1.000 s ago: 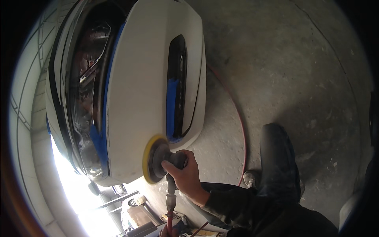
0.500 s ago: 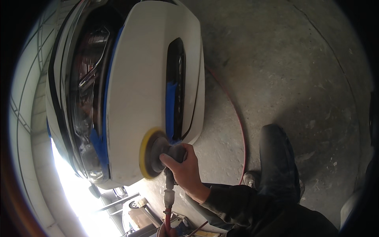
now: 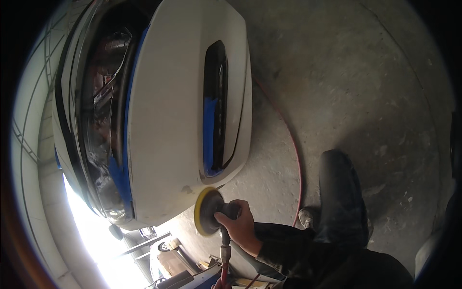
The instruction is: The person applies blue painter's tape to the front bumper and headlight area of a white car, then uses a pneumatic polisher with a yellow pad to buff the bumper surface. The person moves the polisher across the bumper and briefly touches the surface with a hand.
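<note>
Fingers of the right hand (image 3: 240,226) curled closed round the back of a dark, yellow-rimmed disc tool (image 3: 208,212), at about seven o'clock from the view's centre. Toward eleven from there, close by, a white, curved car bumper (image 3: 166,111); contact impossible to tell. At twelve, blue tape (image 3: 209,135) in a long black slot (image 3: 216,62). At six, beside a red flexible hose (image 3: 224,274), the left hand (image 3: 217,285), mostly cut off, finger state unreadable.

The floor (image 3: 313,67) lies dim — glare whites out the lower left, edges bend.
</note>
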